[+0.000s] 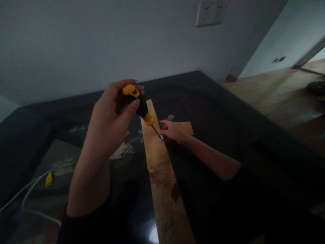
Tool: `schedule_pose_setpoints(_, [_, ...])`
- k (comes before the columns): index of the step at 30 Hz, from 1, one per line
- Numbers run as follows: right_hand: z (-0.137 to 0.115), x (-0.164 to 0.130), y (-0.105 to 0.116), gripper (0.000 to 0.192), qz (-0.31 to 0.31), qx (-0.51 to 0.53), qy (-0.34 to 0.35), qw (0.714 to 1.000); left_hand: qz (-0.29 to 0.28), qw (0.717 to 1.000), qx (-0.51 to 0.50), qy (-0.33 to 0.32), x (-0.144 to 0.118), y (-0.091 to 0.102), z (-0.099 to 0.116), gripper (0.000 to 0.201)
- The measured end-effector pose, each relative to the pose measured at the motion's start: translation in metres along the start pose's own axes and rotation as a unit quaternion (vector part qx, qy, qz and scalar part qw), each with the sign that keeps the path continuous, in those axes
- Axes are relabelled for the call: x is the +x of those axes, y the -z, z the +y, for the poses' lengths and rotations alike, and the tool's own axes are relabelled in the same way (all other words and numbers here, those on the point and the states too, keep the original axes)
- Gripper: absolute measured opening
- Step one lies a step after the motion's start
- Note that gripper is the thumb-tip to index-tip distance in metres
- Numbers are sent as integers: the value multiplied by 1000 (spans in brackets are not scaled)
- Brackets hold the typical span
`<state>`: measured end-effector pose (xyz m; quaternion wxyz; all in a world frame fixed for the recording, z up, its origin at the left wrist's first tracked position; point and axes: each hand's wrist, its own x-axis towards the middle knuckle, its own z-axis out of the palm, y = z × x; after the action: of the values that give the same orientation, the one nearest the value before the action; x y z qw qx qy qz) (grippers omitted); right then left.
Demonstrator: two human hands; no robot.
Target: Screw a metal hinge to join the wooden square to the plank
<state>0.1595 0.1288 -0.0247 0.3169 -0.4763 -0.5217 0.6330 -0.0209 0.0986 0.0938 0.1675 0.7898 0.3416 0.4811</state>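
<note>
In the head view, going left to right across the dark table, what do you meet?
White cable → small yellow tag → left hand gripping the yellow-and-black screwdriver → right hand at the screwdriver's tip, on the wooden strip → wooden floor.

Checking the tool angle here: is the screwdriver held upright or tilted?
Tilted. The left hand holds the screwdriver by its handle, which leans up-left, while its tip meets the wooden strip by the right hand.

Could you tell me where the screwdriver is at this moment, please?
In the head view the screwdriver is centre frame, gripped by the left hand, its tip down on the wooden strip beside the right hand.
</note>
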Motion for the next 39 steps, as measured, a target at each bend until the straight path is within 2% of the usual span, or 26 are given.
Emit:
schedule_pose_setpoints(3, [-1, 0, 0, 49, 16, -18, -6, 1000, -39, 999, 21, -5, 0, 4, 2, 44])
schedule_pose_setpoints(7, [-3, -1, -1, 47, 22, -30, -6, 999, -28, 999, 46, 4, -2, 0, 9, 47])
schedule_pose_setpoints(9, [-3, -1, -1, 47, 23, -32, -4, 999, -2, 997, 71, 18, -3, -7, 13, 46])
schedule_pose_setpoints(13, [-4, -2, -3, 45, 27, -35, -5, 999, 97, 976, 195, 16, -3, -22, 21, 44])
schedule_pose_setpoints(15, [-5, -2, -3, 44, 27, -35, -7, 999, 120, 975, 183, 29, -4, -27, 21, 44])
schedule_pose_setpoints(17, [-5, -3, -3, 43, 26, -35, -8, 999, 127, 981, 131, 63, -4, -27, 20, 43])
schedule_pose_setpoints(21, [-5, -2, -3, 42, 26, -36, -7, 999, 112, 985, 92, 99, -3, -16, 14, 35])
schedule_pose_setpoints(24, [-4, -2, -2, 42, 23, -35, -5, 999, 71, 988, 110, 86, -3, -6, 13, 30])
schedule_pose_setpoints(27, [-3, -2, -2, 45, 23, -35, -2, 999, 46, 985, 155, 64, -4, -4, 17, 34])
schedule_pose_setpoints(29, [-3, -1, -2, 45, 27, -37, -1, 999, 53, 981, 180, 53, -4, -9, 22, 36])
schedule_pose_setpoints(34, [-2, -1, -2, 43, 32, -41, 0, 999, 114, 957, 260, 58, -3, -19, 31, 34])
schedule_pose_setpoints(37, [-2, -1, -2, 42, 29, -42, -1, 999, 98, 960, 250, 78, -3, -14, 34, 32])
schedule_pose_setpoints(39, [-3, -1, -2, 42, 29, -43, -2, 999, 81, 960, 253, 82, -4, -9, 35, 39])
